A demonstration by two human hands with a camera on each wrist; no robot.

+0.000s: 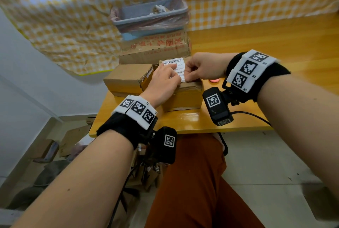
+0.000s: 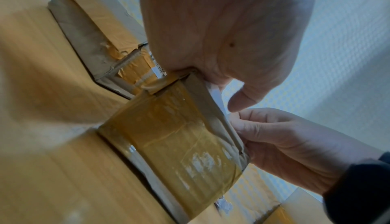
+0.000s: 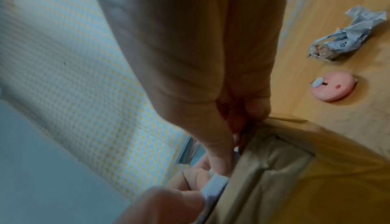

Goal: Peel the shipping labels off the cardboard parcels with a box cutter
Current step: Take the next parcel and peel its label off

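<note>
A taped cardboard parcel (image 1: 185, 97) stands near the table's front edge, with a white barcode shipping label (image 1: 173, 62) on its top. My left hand (image 1: 174, 78) lies over the label and pinches its near edge, which has come up off the cardboard (image 3: 215, 186). My right hand (image 1: 188, 73) pinches the same lifted edge from the right. In the left wrist view my left thumb (image 2: 242, 100) sits by the parcel's top edge (image 2: 202, 94). The round pink box cutter (image 3: 333, 85) lies untouched on the table, right of the parcel.
A second parcel (image 1: 126, 79) sits just left of the first. Behind them lie a flattened printed carton (image 1: 156, 47) and a lined grey bin (image 1: 150, 16). A crumpled peeled label (image 3: 348, 35) lies beyond the cutter. The wooden table (image 1: 256, 40) stretches right; a checked cloth hangs behind.
</note>
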